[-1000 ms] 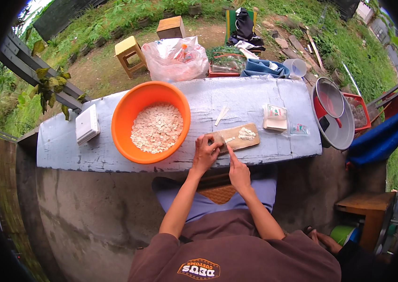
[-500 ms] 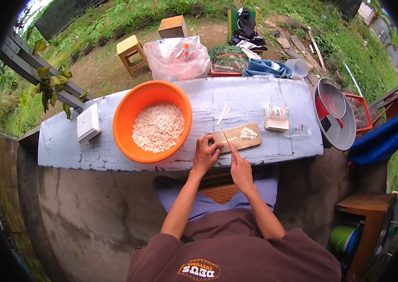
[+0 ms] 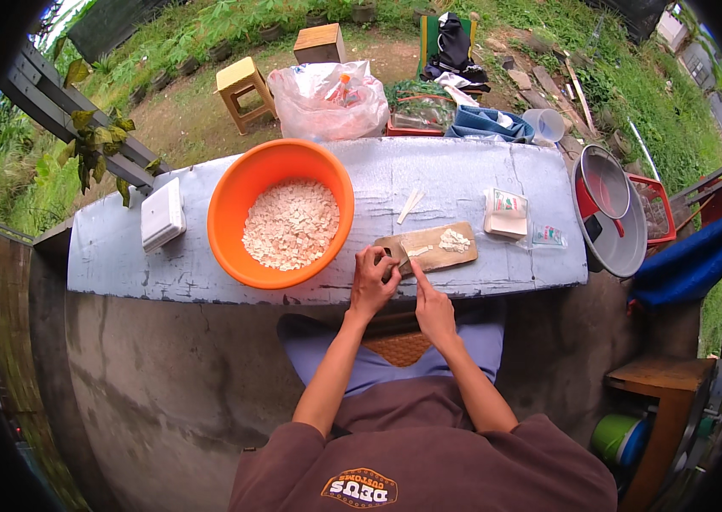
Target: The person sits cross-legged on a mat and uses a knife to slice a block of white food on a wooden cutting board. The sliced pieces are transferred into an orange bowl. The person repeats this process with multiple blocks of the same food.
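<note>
Cutting board, centre frame: small, tan wood, pale strip and white chopped heap on top.
My left hand curls on its left end; my right hand presses a finger down, grasping nothing I can tell.

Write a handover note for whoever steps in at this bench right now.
Left hand: closed on a small dark-handled tool at the near end of the small wooden cutting board.
Right hand: index finger pressed on the board edge beside it.
Done: round orange plastic bowl holds a heap of pale cut pieces; a small white pile sits on the board.
Left: two pale strips on the grey-blue bench top, uncut.
</note>
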`<action>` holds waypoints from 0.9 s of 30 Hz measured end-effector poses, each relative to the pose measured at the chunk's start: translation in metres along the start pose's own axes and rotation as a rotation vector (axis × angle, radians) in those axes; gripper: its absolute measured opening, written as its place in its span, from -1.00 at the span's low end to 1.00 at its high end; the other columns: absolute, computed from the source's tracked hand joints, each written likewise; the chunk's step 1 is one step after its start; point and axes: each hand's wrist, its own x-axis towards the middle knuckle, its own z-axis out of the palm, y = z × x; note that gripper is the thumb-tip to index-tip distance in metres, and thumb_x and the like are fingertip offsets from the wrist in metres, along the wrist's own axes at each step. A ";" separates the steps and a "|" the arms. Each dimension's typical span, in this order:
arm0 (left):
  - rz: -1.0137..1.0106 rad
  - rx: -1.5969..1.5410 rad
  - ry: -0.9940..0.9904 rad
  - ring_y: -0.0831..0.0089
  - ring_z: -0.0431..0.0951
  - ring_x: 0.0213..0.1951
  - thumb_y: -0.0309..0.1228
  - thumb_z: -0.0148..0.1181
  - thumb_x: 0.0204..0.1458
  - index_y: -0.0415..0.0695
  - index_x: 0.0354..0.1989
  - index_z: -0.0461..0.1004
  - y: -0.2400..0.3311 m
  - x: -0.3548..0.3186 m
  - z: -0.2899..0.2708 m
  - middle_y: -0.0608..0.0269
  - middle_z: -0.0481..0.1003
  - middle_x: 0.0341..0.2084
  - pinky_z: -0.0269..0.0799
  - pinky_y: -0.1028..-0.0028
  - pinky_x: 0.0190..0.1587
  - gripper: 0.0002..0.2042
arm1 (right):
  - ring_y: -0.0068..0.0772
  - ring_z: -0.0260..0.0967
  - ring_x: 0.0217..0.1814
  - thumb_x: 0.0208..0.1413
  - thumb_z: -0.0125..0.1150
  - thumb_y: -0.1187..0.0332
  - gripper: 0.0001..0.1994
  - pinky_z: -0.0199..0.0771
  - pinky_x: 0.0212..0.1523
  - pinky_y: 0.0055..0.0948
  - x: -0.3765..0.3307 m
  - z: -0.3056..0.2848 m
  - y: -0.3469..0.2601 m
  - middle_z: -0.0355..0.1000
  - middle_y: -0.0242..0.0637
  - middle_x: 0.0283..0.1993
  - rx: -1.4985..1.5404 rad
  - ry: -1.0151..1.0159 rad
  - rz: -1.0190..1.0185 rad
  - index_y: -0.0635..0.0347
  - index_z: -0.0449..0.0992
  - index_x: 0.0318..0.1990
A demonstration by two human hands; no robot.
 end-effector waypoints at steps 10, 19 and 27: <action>-0.063 -0.025 -0.005 0.10 0.32 -0.04 -0.50 0.35 -0.15 -0.11 -0.32 0.56 0.002 -0.001 -0.001 0.13 0.39 -0.18 0.33 0.22 0.06 -0.82 | 0.32 0.46 -0.35 0.38 -0.11 0.29 -0.51 0.41 -0.28 0.17 0.001 0.003 -0.004 0.47 0.19 -0.44 0.015 0.016 -0.016 -0.33 0.18 0.43; -0.070 0.007 0.019 0.11 0.31 -0.06 -0.47 0.36 -0.12 -0.15 -0.39 0.56 0.002 -0.004 -0.001 0.15 0.41 -0.20 0.33 0.22 0.03 -0.87 | 0.33 0.46 -0.34 0.38 -0.11 0.29 -0.51 0.42 -0.28 0.17 -0.004 0.001 -0.010 0.47 0.19 -0.44 0.080 0.036 -0.044 -0.36 0.19 0.43; -0.060 0.022 0.048 0.17 0.34 -0.10 -0.47 0.37 -0.12 -0.13 -0.40 0.57 0.002 -0.009 -0.003 0.22 0.43 -0.25 0.35 0.26 -0.01 -0.89 | 0.30 0.46 -0.35 0.38 -0.09 0.30 -0.51 0.41 -0.30 0.12 -0.002 -0.007 -0.023 0.45 0.20 -0.47 0.122 0.061 -0.072 -0.41 0.19 0.43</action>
